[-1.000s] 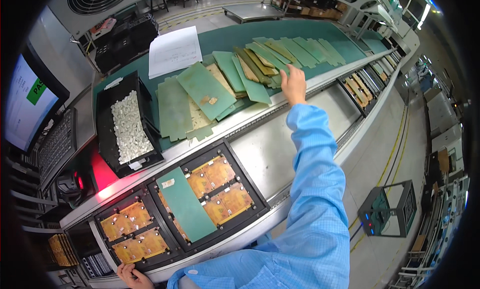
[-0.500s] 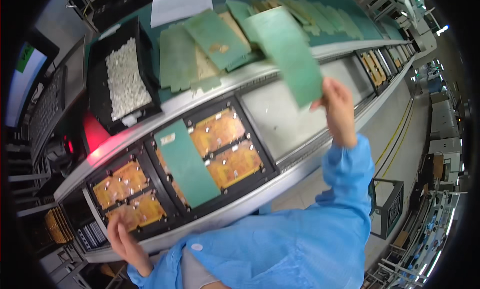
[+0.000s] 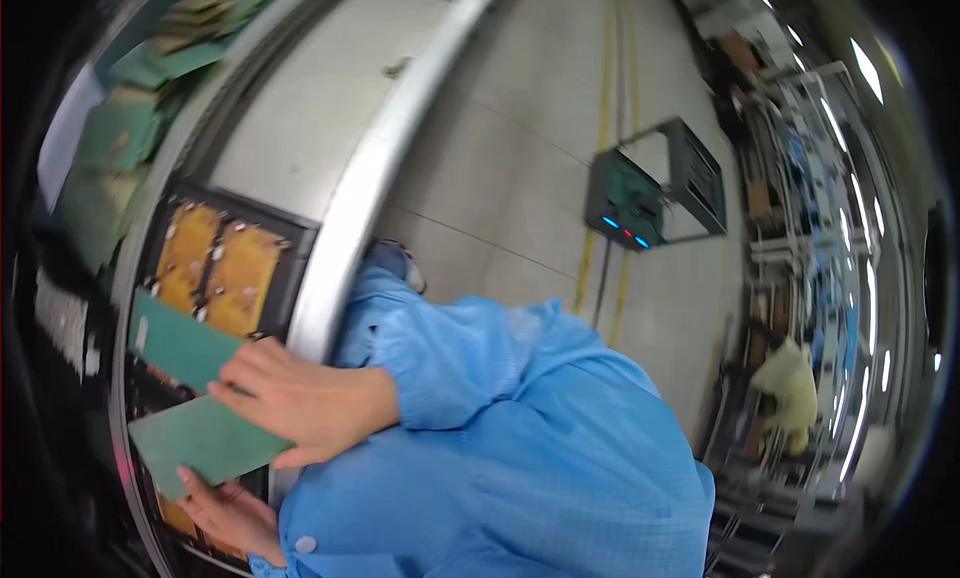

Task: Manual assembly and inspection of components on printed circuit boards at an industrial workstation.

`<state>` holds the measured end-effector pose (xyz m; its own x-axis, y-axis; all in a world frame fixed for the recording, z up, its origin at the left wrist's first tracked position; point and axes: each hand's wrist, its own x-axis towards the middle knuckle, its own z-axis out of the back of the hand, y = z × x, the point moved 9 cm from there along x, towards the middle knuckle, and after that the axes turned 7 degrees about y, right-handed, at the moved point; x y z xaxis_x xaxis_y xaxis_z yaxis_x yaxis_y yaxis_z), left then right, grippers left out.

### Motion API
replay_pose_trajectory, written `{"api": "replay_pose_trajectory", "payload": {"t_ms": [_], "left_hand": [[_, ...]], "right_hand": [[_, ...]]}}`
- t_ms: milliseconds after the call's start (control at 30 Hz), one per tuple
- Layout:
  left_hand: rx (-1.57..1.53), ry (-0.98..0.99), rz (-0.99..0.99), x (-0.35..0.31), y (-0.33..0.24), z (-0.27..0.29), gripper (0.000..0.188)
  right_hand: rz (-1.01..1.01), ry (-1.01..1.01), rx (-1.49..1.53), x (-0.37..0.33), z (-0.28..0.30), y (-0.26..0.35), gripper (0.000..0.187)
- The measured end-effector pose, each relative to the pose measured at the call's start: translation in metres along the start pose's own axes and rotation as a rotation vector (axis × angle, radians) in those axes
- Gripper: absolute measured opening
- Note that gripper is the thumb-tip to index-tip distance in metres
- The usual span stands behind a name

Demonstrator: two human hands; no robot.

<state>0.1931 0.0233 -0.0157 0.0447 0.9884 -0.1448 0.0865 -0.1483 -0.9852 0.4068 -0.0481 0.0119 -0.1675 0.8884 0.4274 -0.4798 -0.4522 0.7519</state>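
Both my hands are on a flat green board (image 3: 205, 443), which lies slanted over a black fixture on the conveyor. My left hand (image 3: 232, 518) grips its near edge, thumb on top and the other fingers partly hidden beneath. At the opposite end, my right hand (image 3: 310, 403) is closed over the board's edge, covering its corner. A second green board (image 3: 180, 343) lies across the black fixture frame (image 3: 300, 248), just beyond the held one. Orange circuit boards (image 3: 235, 278) sit in that frame, and part of another orange board shows beside my left hand.
A metal conveyor rail (image 3: 350, 208) runs along my front. Past it, more green boards (image 3: 120, 138) are piled near a bin of small white pieces (image 3: 62, 323). On the floor at right stands a dark wheeled-looking unit (image 3: 625, 203) with blue lights; a person in pale yellow (image 3: 790, 388) is farther off.
My right hand has brought the green board from the upper right down to the fixture, and my left hand now grips it too. The view has turned to the right.
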Motion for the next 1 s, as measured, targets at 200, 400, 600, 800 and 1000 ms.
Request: {"api": "replay_pose_trajectory", "payload": {"t_ms": [200, 400, 600, 800, 1000], "left_hand": [[-0.171, 0.205, -0.065, 0.037, 0.019, -0.033, 0.050], [-0.197, 0.065, -0.179, -0.053, -0.061, 0.044, 0.043], [-0.284, -0.110, -0.274, -0.085, -0.055, 0.112, 0.034], [-0.273, -0.010, -0.273, -0.088, -0.052, 0.108, 0.032], [-0.267, -0.022, -0.283, -0.091, -0.050, 0.110, 0.029]], "right_hand": [[0.015, -0.082, -0.051, 0.018, 0.029, -0.060, 0.089], [-0.502, -0.273, -0.260, -0.063, 0.135, -0.030, 0.063], [-0.483, -0.140, -0.519, -0.021, 0.113, -0.031, 0.059], [-0.481, -0.134, -0.665, -0.004, 0.084, -0.042, 0.058], [-0.468, -0.128, -0.730, -0.004, 0.081, -0.049, 0.057]]}}
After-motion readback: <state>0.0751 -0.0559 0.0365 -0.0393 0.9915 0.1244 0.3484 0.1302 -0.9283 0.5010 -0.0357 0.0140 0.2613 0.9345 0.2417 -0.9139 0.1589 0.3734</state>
